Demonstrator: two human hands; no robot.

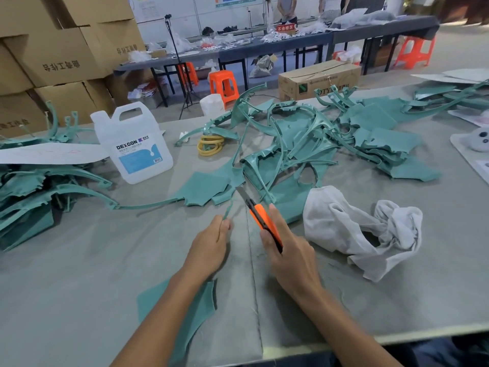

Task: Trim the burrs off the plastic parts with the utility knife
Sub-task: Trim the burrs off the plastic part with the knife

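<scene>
My right hand (287, 250) grips an orange and black utility knife (264, 223), its blade pointing up and left toward a teal plastic part (209, 189) that lies flat on the grey table (79, 274). My left hand (209, 247) pinches a thin teal burr strip (228, 210) just left of the blade. A flat teal offcut (201, 308) lies under my left forearm. A big heap of teal parts (317, 144) fills the table's middle and right.
A white DEXCON jug (135, 144) stands at the left, with another teal pile (39, 186) beside it. A crumpled white cloth (357, 229) lies right of my right hand. Yellow rings (210, 145) sit behind the parts. Cardboard boxes, orange stools and people stand beyond.
</scene>
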